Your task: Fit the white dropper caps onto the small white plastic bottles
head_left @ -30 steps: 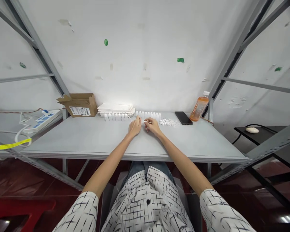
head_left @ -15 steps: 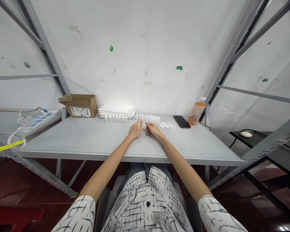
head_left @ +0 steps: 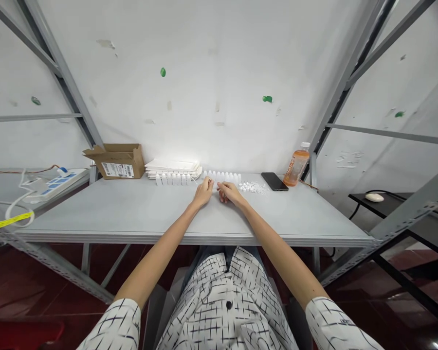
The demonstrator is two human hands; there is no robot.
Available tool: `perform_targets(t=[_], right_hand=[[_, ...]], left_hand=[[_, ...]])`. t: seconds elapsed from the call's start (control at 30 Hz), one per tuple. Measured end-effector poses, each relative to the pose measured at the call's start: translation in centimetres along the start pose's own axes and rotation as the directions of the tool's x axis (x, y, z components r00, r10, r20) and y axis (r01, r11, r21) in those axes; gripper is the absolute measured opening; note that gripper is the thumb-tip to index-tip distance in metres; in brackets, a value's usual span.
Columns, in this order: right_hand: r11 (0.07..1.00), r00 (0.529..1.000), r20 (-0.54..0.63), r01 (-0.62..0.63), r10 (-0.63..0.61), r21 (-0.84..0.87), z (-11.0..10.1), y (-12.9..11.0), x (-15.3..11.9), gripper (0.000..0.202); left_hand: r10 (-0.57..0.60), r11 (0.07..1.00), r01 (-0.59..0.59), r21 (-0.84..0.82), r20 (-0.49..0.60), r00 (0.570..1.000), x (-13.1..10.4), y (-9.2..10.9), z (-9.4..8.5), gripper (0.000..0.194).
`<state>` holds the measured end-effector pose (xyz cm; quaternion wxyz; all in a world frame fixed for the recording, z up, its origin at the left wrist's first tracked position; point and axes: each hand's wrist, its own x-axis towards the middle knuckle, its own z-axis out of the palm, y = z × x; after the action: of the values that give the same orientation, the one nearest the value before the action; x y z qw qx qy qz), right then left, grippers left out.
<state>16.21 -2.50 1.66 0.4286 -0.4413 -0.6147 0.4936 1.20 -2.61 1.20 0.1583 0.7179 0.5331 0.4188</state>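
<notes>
My left hand [head_left: 203, 192] and my right hand [head_left: 229, 192] are close together over the middle of the grey table [head_left: 142, 209], a small gap between their fingertips. The left fingers are closed in a pinch; what they hold is too small to make out. Curled fingers show on the right hand too, and anything in them is hidden. Behind the hands stands a row of small white bottles [head_left: 226, 177]. Another row of white bottles [head_left: 173, 180] is to the left. A pile of small white pieces [head_left: 253, 187] lies right of my right hand.
Stacked white sheets [head_left: 173, 166] lie behind the left row, beside an open cardboard box [head_left: 122, 160]. A black phone [head_left: 274, 181] and an orange drink bottle [head_left: 297, 165] are at the right. A power strip [head_left: 58, 185] sits far left, and metal posts frame the table.
The fingertips of my hands have moved slightly apart. The whole view has shifted a little with the camera.
</notes>
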Motion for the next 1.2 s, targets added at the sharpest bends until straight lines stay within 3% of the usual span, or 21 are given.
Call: perform_targets(t=[0.17, 0.33, 0.6, 0.73, 0.9, 1.2], right_hand=[[1.000, 0.999, 0.044, 0.022, -0.023, 0.019, -0.09, -0.19, -0.36, 0.035], [0.995, 0.997, 0.057, -0.055, 0.051, 0.080, -0.25, -0.18, -0.31, 0.048], [0.997, 0.999, -0.032, -0.024, 0.027, 0.069, -0.14, -0.22, -0.36, 0.039], [0.998, 0.999, -0.036, -0.024, 0.027, 0.059, -0.17, 0.02, -0.11, 0.045], [0.996, 0.999, -0.018, -0.031, 0.032, 0.084, -0.23, 0.27, 0.02, 0.053], [0.993, 0.999, -0.007, -0.030, 0.031, 0.117, -0.23, -0.21, -0.37, 0.042]], left_hand=[[-0.003, 0.996, 0.001, -0.089, -0.018, 1.000, -0.04, 0.02, 0.05, 0.015], [0.007, 0.986, -0.006, -0.166, 0.005, 1.000, -0.17, 0.02, 0.24, 0.014], [-0.052, 0.949, 0.052, -0.310, 0.010, 0.999, 0.23, -0.55, 0.68, 0.015], [-0.045, 0.936, 0.067, -0.344, 0.071, 0.996, -0.04, -0.27, 0.54, 0.015], [-0.014, 0.937, 0.030, -0.349, 0.047, 0.999, -0.23, 0.06, 0.48, 0.013], [-0.124, 0.808, 0.158, -0.568, 0.098, 0.987, 0.49, -0.39, 0.99, 0.019]])
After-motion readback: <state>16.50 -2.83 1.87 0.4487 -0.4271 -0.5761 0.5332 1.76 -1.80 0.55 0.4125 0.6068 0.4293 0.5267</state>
